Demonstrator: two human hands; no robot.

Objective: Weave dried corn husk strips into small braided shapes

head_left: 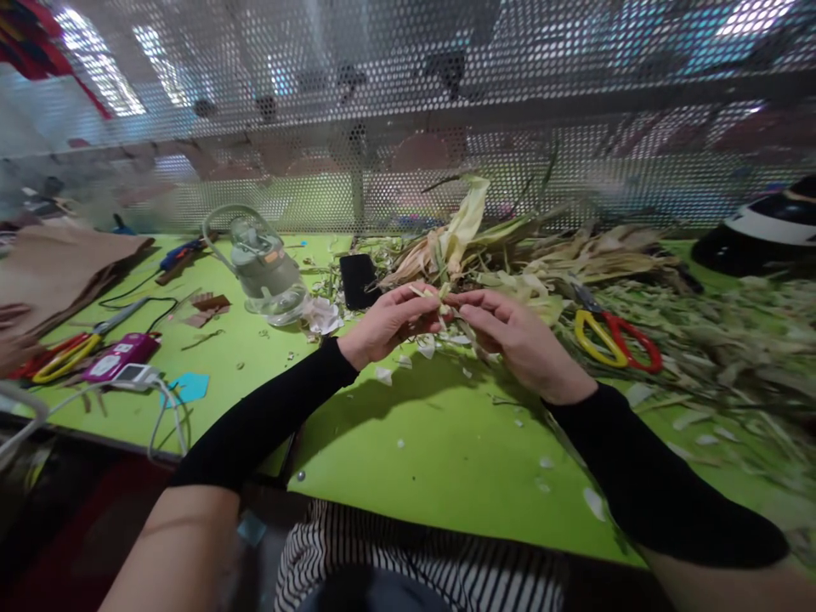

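Both my hands meet above the green table (395, 459), fingers pinched together. My left hand (392, 323) is closed on a small pale green piece of corn husk (442, 299) with narrow strips sticking out of it. Opposite it, my right hand (519, 340) pinches at the same piece; its fingertips partly hide what they grip. Just behind the hands lies a heap of dry and green corn husks (468, 221). White husk scraps (383, 375) are scattered beneath them.
Scissors (615, 340) with yellow and red handles lie right, near shredded husks (733, 340). To the left are a phone (358, 280), a clear bottle (264, 272), a purple power bank (121, 357) with cables, and another person's hand (16, 336). A perforated metal panel (306, 195) stands behind.
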